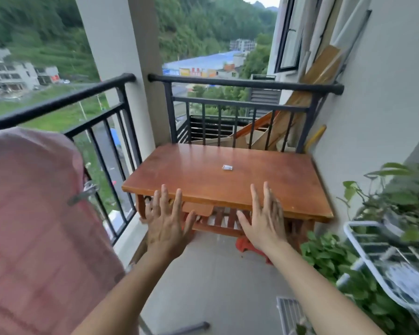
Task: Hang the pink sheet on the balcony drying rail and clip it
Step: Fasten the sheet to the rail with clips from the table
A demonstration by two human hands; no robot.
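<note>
Pink sheet [34,226] draped over black balcony rail [58,100] at left, a metal clip [84,192] on its edge. Left hand [166,223] and right hand [264,218]: fingers spread, holding nothing, in front of wooden table [228,180]. 1 small clip [227,167] lies on tabletop.

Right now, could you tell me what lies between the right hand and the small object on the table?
Head view: only bare tabletop between the right hand and the small pale object.

pink sheet [34,226] faint checks | railing [244,82] black | table [228,180] reddish-brown | clip [84,193] silver
</note>
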